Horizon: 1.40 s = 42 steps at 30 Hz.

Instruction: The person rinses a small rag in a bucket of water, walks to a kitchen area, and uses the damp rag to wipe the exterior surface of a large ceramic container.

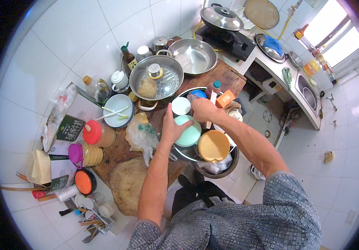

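Observation:
In the head view a large round metal basin (185, 155) holds several lidded jars and packets. My left hand (174, 125) lies along the left side of a jar with a mint-green lid (187, 132), its thumb across the lid and its fingers beside a white lid (181, 106). My right hand (205, 109) is bent over the basin's middle, just right of the white lid; its fingertips are partly hidden, so its hold cannot be told. A blue lid (198, 94) lies behind it. Nearer me is an orange lid (214, 146); an orange box (225, 98) stands at the right.
A steamer pot (170, 81) and a wide steel pan (195, 57) stand behind. At left are stacked bowls (118, 107), a plastic bag (143, 132), a red-lidded jar (96, 133) and a purple-lidded jar (84, 153). A round wooden board (128, 184) lies nearer. A dark tub (226, 172) sits below the basin.

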Motion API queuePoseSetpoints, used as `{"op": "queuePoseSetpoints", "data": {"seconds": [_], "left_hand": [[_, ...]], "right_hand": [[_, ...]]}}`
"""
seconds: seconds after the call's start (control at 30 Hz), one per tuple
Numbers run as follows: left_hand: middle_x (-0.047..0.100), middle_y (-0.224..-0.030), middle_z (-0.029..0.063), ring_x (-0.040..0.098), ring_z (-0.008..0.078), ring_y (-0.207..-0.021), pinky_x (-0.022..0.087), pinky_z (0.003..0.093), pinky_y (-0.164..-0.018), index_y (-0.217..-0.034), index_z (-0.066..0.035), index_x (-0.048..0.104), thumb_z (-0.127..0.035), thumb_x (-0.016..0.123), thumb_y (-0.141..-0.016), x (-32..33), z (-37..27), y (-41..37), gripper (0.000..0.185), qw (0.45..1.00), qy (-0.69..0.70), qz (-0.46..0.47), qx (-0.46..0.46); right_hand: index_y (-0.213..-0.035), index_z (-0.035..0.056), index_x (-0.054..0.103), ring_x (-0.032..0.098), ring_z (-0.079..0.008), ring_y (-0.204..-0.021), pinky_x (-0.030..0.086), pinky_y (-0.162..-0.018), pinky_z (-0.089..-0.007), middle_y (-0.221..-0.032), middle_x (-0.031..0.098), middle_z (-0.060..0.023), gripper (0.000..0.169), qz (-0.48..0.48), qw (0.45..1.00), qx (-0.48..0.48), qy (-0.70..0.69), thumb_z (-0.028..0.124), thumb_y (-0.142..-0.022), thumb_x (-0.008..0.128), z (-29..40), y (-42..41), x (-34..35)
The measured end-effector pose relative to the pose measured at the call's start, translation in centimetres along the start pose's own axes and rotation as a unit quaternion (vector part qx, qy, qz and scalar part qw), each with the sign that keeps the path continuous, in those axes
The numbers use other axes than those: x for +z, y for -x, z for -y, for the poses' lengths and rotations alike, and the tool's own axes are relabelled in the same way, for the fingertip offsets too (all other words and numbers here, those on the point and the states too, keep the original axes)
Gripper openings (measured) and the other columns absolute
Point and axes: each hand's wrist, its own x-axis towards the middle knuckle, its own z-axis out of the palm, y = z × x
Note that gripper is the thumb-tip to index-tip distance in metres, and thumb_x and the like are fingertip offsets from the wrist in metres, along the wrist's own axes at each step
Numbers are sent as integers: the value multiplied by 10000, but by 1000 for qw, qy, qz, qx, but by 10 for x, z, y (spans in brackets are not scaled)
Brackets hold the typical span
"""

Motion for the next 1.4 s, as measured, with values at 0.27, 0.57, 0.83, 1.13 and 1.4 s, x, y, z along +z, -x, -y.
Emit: {"op": "queuePoseSetpoints", "data": {"seconds": [0.27,0.57,0.83,1.13,1.4], "left_hand": [[481,-1485,314,480,452,-1368,400,496,-1140,-1580,10,284,-403,943,-691,8,7,-1,1181,1000,1,-11,19],[542,-1424,248,532,412,-1298,404,498,-1128,-1523,6,391,-234,882,-766,3,-58,20,934,976,-125,-93,153],[649,-1280,257,597,389,-1208,382,502,-1118,-1487,113,302,-408,901,-728,72,-128,76,1099,942,-233,135,203],[605,-1319,263,596,420,-1134,469,476,-981,-1528,125,189,-348,965,-644,80,-119,74,1268,966,-148,126,170],[601,-1305,301,601,445,-1125,477,464,-989,-1496,144,216,-396,975,-619,79,-130,68,1279,965,-179,158,111]], "right_hand": [[-1071,35,744,739,-340,-887,576,-806,-423,-942,749,-210,260,-272,919,29,-285,129,-862,621,-25,43,-42],[-1227,9,710,647,-110,-844,539,-794,-291,-950,736,-84,334,-363,818,171,-412,65,-906,637,-68,168,-53],[-1184,15,700,647,-379,-1062,501,-998,-445,-1111,713,-177,340,-333,919,85,-191,22,-845,667,-46,213,72],[-1118,46,709,630,-371,-1056,521,-943,-454,-1122,709,-149,306,-362,909,0,-204,1,-829,617,-63,161,59],[-1085,77,730,641,-386,-1052,517,-950,-481,-1058,717,-169,315,-237,955,20,-179,16,-812,585,-98,181,45]]}}
